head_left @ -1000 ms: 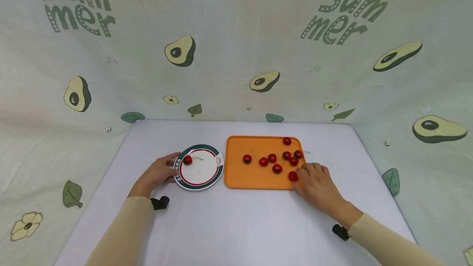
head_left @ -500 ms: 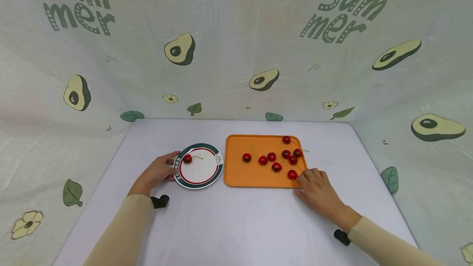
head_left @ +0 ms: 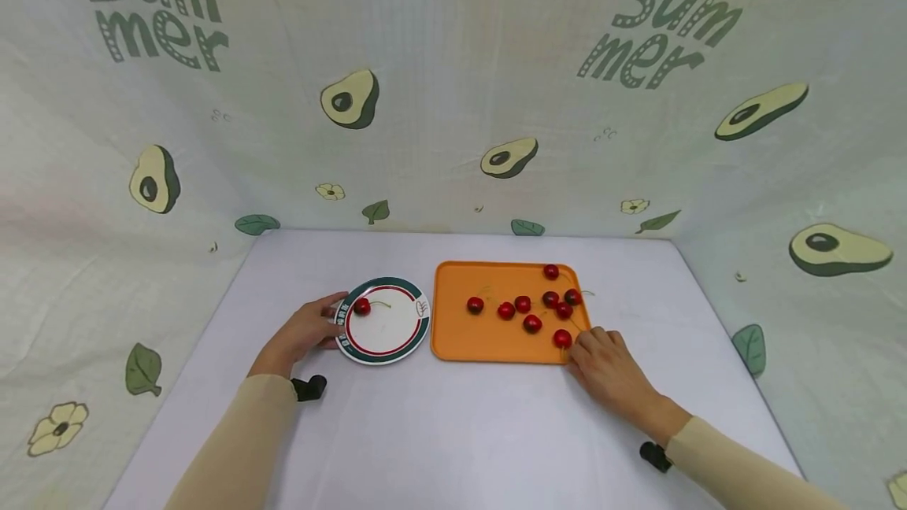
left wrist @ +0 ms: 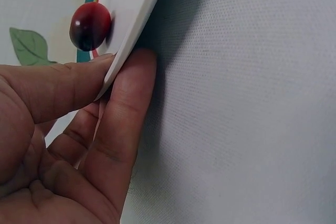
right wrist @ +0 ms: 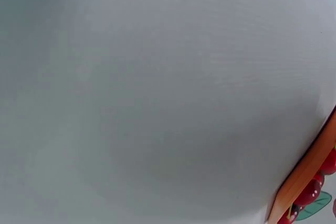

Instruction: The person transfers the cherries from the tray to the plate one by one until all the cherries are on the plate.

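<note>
My left hand point(head_left: 306, 330) pinches the left rim of a white plate point(head_left: 383, 337) with a green and red border. In the left wrist view, the thumb lies over the plate rim point(left wrist: 140, 19) and a finger bears on its underside. One stemmed cherry point(head_left: 362, 306) sits on the plate. At the near right corner of an orange tray point(head_left: 453, 345), my right hand point(head_left: 609, 368) has its fingertips bent in beside a cherry point(head_left: 562, 338) and its stem. Whether they grip the stem or the tray edge, I cannot tell. The right wrist view does not show the hand.
Several more cherries point(head_left: 532, 323) lie on the tray, mostly toward its right half, one stem poking past the right edge. Plate and tray stand side by side on the white-covered table point(head_left: 439, 431). A patterned cloth point(head_left: 425, 140) rises behind and at both sides.
My right hand has drawn back from over the near cherry to the tray's corner, and its fingers have bent inward. The left hand and plate stay put; the head view shifts slightly.
</note>
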### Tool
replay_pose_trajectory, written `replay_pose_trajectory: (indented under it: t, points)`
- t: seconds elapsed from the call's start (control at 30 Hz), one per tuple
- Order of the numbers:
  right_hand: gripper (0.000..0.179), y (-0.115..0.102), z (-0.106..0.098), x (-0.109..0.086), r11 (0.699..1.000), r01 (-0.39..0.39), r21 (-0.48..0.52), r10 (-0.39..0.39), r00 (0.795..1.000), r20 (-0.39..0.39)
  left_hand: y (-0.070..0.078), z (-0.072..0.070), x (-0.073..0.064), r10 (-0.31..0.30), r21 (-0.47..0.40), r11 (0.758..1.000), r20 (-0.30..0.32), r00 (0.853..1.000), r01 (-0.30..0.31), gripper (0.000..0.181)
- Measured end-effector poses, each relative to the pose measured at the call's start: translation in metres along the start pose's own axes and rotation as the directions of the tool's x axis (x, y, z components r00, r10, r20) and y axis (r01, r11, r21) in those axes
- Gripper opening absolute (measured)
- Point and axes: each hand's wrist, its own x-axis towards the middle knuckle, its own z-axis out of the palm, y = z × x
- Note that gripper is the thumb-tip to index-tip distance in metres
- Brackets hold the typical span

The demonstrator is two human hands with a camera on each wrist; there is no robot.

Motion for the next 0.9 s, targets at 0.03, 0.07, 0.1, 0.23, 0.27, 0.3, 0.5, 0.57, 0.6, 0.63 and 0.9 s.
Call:
replay_pose_trajectory:
  t: [0.03,0.07,0.1,0.23,0.27,0.3,0.5,0.57,0.6,0.63,0.9]
  points:
    - [0.021,0.000,0.000,0.000,1.000,0.000,0.004,0.000,1.000,0.003,0.000,0.000,0.000,-0.003,0.003,1.000,0.000,1.000,0.003,0.080]
    - [0.020,0.001,-0.001,0.000,1.000,0.001,0.005,-0.001,1.000,0.008,0.000,0.001,0.000,-0.006,0.001,1.000,-0.004,1.000,0.006,0.079]
    - [0.019,0.001,-0.002,0.000,1.000,0.000,0.007,0.000,1.000,0.014,0.000,0.001,-0.001,-0.009,-0.003,1.000,-0.006,1.000,0.009,0.079]
    - [0.017,0.003,-0.007,0.001,1.000,0.005,0.002,-0.005,0.999,0.039,0.000,0.001,-0.001,0.012,0.005,1.000,-0.007,1.000,-0.012,0.079]
    - [0.018,0.004,-0.008,0.002,1.000,0.014,-0.007,-0.014,0.999,0.042,0.000,0.001,-0.001,0.015,0.007,1.000,-0.007,1.000,-0.015,0.079]
    - [0.019,0.005,-0.009,0.002,1.000,0.027,-0.015,-0.026,0.999,0.041,0.000,0.001,-0.002,0.014,0.009,1.000,-0.006,1.000,-0.014,0.079]
    - [0.025,0.014,-0.011,0.008,0.990,0.121,-0.075,-0.122,0.992,-0.017,0.001,0.001,-0.001,0.004,0.018,1.000,-0.007,1.000,-0.004,0.078]
    - [0.026,0.017,-0.010,0.011,0.986,0.138,-0.091,-0.141,0.990,-0.028,0.001,0.002,-0.001,-0.003,0.019,1.000,-0.008,1.000,0.003,0.078]
    - [0.027,0.018,-0.010,0.012,0.985,0.143,-0.099,-0.146,0.989,-0.028,0.001,0.002,-0.001,-0.006,0.018,1.000,-0.006,1.000,0.007,0.078]
    - [0.027,0.019,-0.010,0.013,0.984,0.149,-0.102,-0.152,0.988,-0.026,0.000,0.002,0.000,-0.014,0.017,1.000,-0.007,1.000,0.014,0.078]
    - [0.017,0.034,-0.009,0.026,0.985,0.139,-0.102,-0.144,0.988,-0.046,0.001,0.002,-0.004,0.005,0.017,1.000,-0.015,1.000,-0.005,0.078]
